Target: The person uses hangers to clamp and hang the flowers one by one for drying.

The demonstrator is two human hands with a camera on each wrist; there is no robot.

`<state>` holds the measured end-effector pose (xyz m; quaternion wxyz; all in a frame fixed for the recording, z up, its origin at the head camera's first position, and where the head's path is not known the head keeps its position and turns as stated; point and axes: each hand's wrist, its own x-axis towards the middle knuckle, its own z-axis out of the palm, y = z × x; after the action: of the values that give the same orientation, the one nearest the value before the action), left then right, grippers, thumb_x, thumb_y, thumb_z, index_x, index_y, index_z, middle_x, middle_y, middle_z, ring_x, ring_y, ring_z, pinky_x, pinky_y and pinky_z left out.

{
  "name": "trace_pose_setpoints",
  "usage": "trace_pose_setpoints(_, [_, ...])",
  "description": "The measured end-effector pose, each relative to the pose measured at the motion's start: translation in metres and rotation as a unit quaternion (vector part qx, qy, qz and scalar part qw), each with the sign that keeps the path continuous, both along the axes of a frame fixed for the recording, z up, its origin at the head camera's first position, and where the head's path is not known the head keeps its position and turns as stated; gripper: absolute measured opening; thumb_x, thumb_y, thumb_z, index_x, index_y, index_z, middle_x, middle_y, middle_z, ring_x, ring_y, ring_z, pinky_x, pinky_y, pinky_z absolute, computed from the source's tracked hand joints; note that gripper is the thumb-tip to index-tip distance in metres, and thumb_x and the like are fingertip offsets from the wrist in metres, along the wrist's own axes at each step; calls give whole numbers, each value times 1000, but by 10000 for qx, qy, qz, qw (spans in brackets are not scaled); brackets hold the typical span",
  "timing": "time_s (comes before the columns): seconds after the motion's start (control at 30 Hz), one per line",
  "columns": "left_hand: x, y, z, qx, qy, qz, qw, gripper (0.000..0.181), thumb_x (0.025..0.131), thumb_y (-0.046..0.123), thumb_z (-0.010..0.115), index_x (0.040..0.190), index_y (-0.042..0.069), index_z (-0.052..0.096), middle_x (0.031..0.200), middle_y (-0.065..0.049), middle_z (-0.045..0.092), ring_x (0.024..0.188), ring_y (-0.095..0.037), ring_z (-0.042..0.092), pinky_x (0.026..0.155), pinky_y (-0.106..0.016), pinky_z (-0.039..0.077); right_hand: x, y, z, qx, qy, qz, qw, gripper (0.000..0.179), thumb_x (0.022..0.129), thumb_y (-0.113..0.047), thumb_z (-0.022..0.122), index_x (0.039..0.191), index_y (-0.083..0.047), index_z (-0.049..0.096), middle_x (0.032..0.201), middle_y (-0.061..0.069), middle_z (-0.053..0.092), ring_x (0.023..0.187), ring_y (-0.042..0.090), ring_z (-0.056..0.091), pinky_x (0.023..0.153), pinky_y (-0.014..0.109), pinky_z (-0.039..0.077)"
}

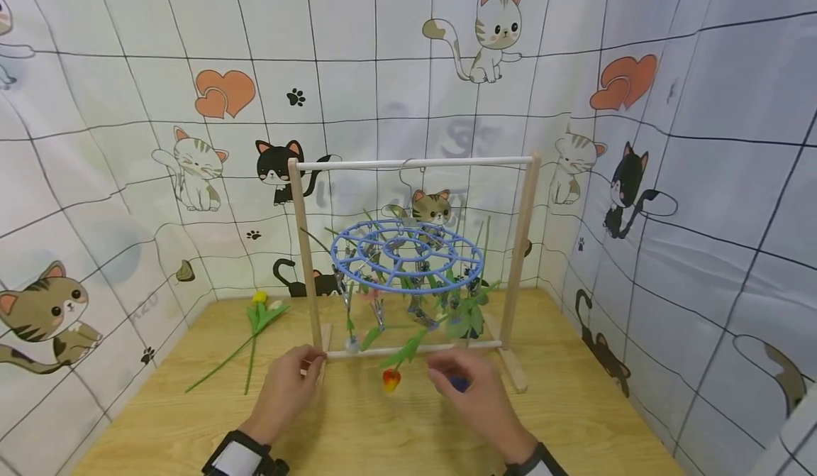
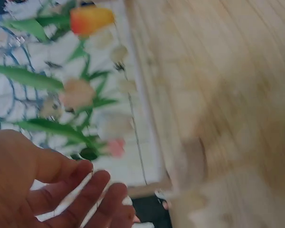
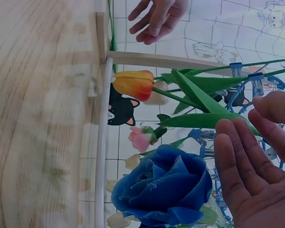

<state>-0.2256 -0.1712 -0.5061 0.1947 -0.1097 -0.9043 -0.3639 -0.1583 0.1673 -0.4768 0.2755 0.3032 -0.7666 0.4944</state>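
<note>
Upside down from a blue round clip hanger point(image 1: 415, 291) hang several artificial flowers. Lowest in the head view is an orange-and-yellow tulip point(image 1: 391, 380), its green leaves rising to the clips. My right hand point(image 1: 475, 398) is just right of it, fingers loosely bent and holding nothing. In the right wrist view its fingertips lie close to the tulip's long leaf point(image 3: 199, 119), and a blue rose point(image 3: 164, 187) hangs beside them. By the foot of the rack's left post is my left hand point(image 1: 288, 391), fingers relaxed around nothing; a pink tulip point(image 2: 77, 93) hangs beyond it.
A wooden rack point(image 1: 520, 249) with a white top rod point(image 1: 357, 164) carries the hanger by its hook. On the table's left lie a yellow tulip point(image 1: 259, 297) and a pale one point(image 1: 276, 306) with long stems. Cat-print curtains point(image 1: 376, 93) enclose the table.
</note>
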Motion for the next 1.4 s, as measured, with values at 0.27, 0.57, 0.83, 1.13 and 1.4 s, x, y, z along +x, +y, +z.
trace_pose_setpoints(0.27, [-10, -39, -14, -1106, 282, 820, 9901, 12, 93, 11, 70, 104, 5, 70, 97, -12, 64, 79, -24, 61, 62, -40, 52, -10, -8, -18, 323, 200, 240, 9990, 28, 91, -10, 77, 116, -17, 68, 109, 0, 69, 92, 14, 68, 71, 34, 59])
trace_pose_setpoints(0.57, [-14, -71, -29, -1635, 11, 1232, 9788, 15, 89, 5, 68, 103, -2, 68, 100, -28, 59, 85, -49, 59, 57, -58, 51, 2, -26, -9, 415, 242, 547, 9973, 27, 94, -12, 73, 117, -23, 66, 110, -2, 68, 96, 20, 67, 74, 36, 59])
trace_pose_setpoints(0.83, [-17, -83, -32, -2235, 353, 1087, 9680, 12, 84, -9, 58, 74, -5, 64, 70, -24, 57, 70, -48, 56, 64, -58, 48, -5, -33, -20, 737, -58, 797, 9941, 29, 96, -20, 72, 124, -26, 66, 116, -5, 67, 103, 17, 65, 79, 33, 58])
trace_pose_setpoints(1.13, [-16, -82, -26, -2283, 498, 665, 9700, 19, 74, -14, 60, 65, 2, 61, 65, -16, 60, 64, -39, 61, 58, -50, 52, -5, -41, -20, 920, -464, 1070, 9889, 29, 98, -24, 69, 126, -31, 64, 118, -11, 64, 105, 19, 65, 82, 34, 58])
trace_pose_setpoints(1.4, [-15, -80, -16, -1870, -491, 504, 9798, 17, 73, -2, 80, 70, 8, 67, 68, -3, 63, 64, -21, 60, 58, -41, 53, -6, -43, -20, 1008, -372, 1232, 9865, 28, 99, -25, 67, 127, -28, 63, 120, -6, 64, 106, 17, 64, 82, 34, 58])
